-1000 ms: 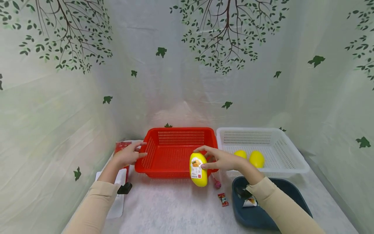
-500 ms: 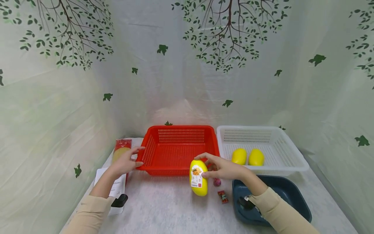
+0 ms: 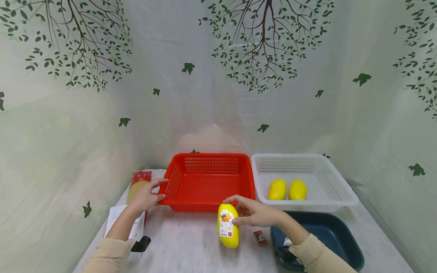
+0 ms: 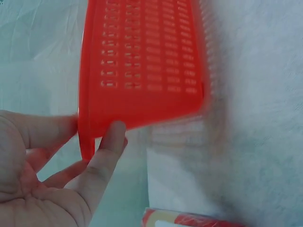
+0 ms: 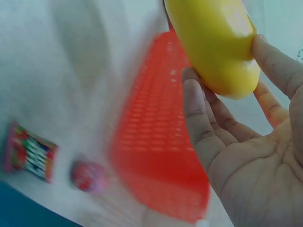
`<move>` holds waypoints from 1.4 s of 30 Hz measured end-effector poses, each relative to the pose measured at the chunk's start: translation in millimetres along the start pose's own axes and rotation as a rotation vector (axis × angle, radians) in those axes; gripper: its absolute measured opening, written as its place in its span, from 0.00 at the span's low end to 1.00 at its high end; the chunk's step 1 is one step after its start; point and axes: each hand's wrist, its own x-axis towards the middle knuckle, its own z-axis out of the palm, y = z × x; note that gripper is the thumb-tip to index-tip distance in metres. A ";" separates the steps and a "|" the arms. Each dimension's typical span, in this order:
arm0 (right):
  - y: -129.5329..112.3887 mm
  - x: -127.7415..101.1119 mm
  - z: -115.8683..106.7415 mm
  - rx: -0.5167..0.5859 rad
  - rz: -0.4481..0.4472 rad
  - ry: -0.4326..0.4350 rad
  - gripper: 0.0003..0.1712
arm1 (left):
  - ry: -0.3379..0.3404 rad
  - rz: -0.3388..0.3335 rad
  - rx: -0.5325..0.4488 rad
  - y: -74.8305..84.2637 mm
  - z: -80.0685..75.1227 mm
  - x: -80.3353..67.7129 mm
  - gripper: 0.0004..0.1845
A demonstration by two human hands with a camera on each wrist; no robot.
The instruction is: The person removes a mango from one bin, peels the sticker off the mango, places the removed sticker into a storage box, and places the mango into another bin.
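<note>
My left hand [image 3: 145,195] holds the left rim of a red plastic basket [image 3: 211,165]. In the left wrist view, its fingers lie on both sides of the basket's rim [image 4: 85,94]. My right hand [image 3: 257,212] grips a yellow oval container [image 3: 226,227] with a white picture label, in front of the basket and above the table. In the right wrist view, fingertips and thumb press the container's [image 5: 220,47] sides near one end. Nothing is seen inside the red basket.
A white basket [image 3: 307,206] at right holds two yellow oval things [image 3: 277,189]. In front stands a dark blue tray [image 3: 327,227], partly behind my right arm. A small candy packet [image 3: 260,238] and a pink round wrapped thing [image 5: 88,176] lie nearby. Left: a red-topped bag [image 3: 141,178] and white packet [image 3: 117,216].
My right hand has brought the yellow container nearer and lower, away from the red basket. My left hand has moved slightly nearer along the basket's left rim. The head view has shifted a little.
</note>
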 end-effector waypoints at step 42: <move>32.3 -12.2 26.2 -0.278 0.049 0.050 0.28 | -0.568 0.123 -0.263 26.3 161.7 -53.0 0.53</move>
